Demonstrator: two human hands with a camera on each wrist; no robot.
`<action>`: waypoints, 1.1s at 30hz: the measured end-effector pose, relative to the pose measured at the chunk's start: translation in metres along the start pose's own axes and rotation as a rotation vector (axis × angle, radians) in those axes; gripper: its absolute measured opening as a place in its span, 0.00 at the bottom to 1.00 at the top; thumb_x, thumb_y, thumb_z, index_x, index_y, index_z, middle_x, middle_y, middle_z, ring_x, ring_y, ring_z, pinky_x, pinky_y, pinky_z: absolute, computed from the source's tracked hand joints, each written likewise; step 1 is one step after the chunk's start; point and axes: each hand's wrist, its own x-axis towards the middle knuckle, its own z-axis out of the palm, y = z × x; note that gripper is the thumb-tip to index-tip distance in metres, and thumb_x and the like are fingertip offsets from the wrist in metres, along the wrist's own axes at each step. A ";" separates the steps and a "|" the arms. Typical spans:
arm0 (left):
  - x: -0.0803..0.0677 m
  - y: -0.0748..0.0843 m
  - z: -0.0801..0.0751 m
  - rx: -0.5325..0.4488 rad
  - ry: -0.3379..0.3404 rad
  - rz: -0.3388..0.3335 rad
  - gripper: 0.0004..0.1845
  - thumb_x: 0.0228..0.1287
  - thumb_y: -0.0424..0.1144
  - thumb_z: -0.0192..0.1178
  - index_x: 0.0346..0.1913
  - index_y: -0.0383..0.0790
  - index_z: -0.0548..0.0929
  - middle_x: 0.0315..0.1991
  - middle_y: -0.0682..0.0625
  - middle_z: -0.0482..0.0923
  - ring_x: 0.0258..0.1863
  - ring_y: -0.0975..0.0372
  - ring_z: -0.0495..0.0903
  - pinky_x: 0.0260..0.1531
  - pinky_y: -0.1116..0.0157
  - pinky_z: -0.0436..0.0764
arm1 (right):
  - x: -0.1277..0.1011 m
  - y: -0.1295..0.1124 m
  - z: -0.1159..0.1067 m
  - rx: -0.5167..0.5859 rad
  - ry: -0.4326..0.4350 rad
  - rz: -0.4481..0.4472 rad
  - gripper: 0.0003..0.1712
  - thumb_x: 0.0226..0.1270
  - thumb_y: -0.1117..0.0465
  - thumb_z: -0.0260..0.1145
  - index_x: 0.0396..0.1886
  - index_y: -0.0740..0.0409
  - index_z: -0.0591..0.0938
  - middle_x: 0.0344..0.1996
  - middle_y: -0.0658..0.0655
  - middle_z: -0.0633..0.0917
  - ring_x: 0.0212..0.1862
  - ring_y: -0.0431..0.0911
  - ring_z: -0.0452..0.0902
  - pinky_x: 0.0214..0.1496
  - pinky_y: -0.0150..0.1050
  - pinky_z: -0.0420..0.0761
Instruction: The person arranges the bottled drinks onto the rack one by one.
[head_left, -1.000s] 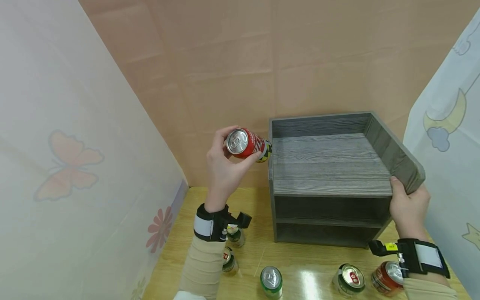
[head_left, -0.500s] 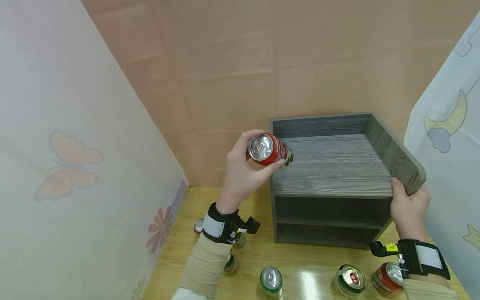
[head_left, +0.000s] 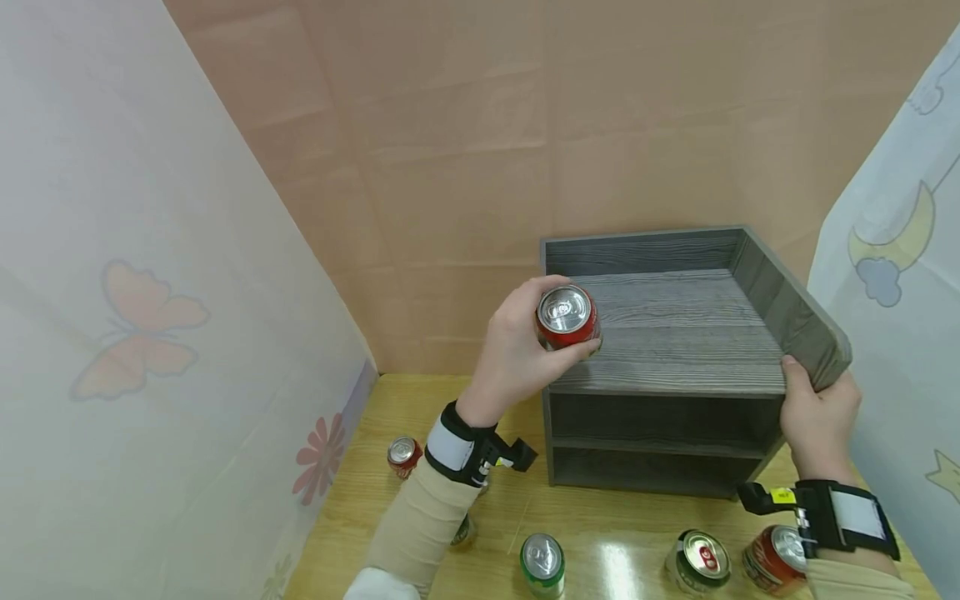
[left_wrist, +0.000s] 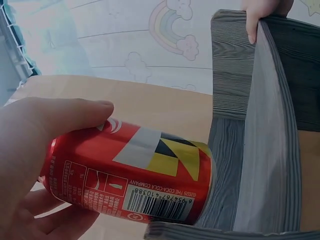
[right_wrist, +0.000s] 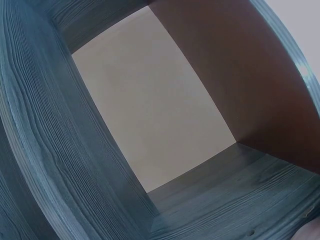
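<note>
My left hand (head_left: pixel 517 350) grips a red Coca-Cola can (head_left: pixel 567 318) around its body, over the left part of the grey wooden shelf unit's (head_left: pixel 667 321) top level. In the left wrist view the can (left_wrist: pixel 145 175) shows a barcode and a yellow, black and white pattern, its base end close to the shelf's edge. Over at the unit's right side, my right hand (head_left: pixel 820 417) holds the side panel, thumb on the front edge of the top board. The right wrist view looks through a shelf opening (right_wrist: pixel 220 200), with only a sliver of that hand in its lower corner.
On the wooden table (head_left: pixel 600 508) stand a red can (head_left: pixel 402 454) at left, a green can (head_left: pixel 543 562) at front, and a green-and-gold can (head_left: pixel 701 558) beside another red can (head_left: pixel 772 557) at right. My left forearm partly hides further cans. Patterned sheets (head_left: pixel 150 333) border both sides.
My left hand has carried the red Coca-Cola can rightward and slightly down, from beside the shelf unit to over its top level, turning it more upright. My right hand stays put.
</note>
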 end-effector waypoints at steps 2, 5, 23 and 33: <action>0.000 -0.001 0.003 -0.002 -0.021 -0.005 0.38 0.49 0.40 0.81 0.62 0.36 0.75 0.56 0.47 0.79 0.54 0.61 0.77 0.51 0.71 0.77 | 0.000 0.000 0.001 -0.007 0.002 0.002 0.11 0.80 0.53 0.56 0.56 0.41 0.77 0.42 0.38 0.75 0.44 0.34 0.69 0.47 0.32 0.65; -0.001 -0.003 0.007 0.013 -0.054 -0.003 0.38 0.50 0.40 0.81 0.63 0.37 0.75 0.57 0.47 0.79 0.55 0.60 0.77 0.52 0.71 0.77 | 0.000 0.000 0.001 -0.007 0.001 0.003 0.11 0.80 0.53 0.56 0.57 0.41 0.77 0.42 0.37 0.75 0.45 0.33 0.69 0.47 0.32 0.65; -0.004 -0.011 0.018 0.130 -0.175 -0.073 0.37 0.52 0.46 0.80 0.64 0.39 0.76 0.53 0.49 0.81 0.50 0.60 0.73 0.45 0.74 0.77 | 0.000 0.001 0.001 -0.016 0.007 -0.023 0.13 0.80 0.54 0.56 0.59 0.42 0.77 0.42 0.37 0.75 0.45 0.33 0.70 0.47 0.31 0.66; 0.001 -0.016 0.018 0.111 -0.199 -0.135 0.37 0.55 0.46 0.78 0.65 0.38 0.75 0.53 0.48 0.81 0.49 0.60 0.73 0.42 0.75 0.78 | 0.000 0.001 0.001 -0.024 0.012 -0.019 0.14 0.80 0.53 0.56 0.60 0.43 0.77 0.43 0.37 0.75 0.46 0.33 0.70 0.48 0.31 0.66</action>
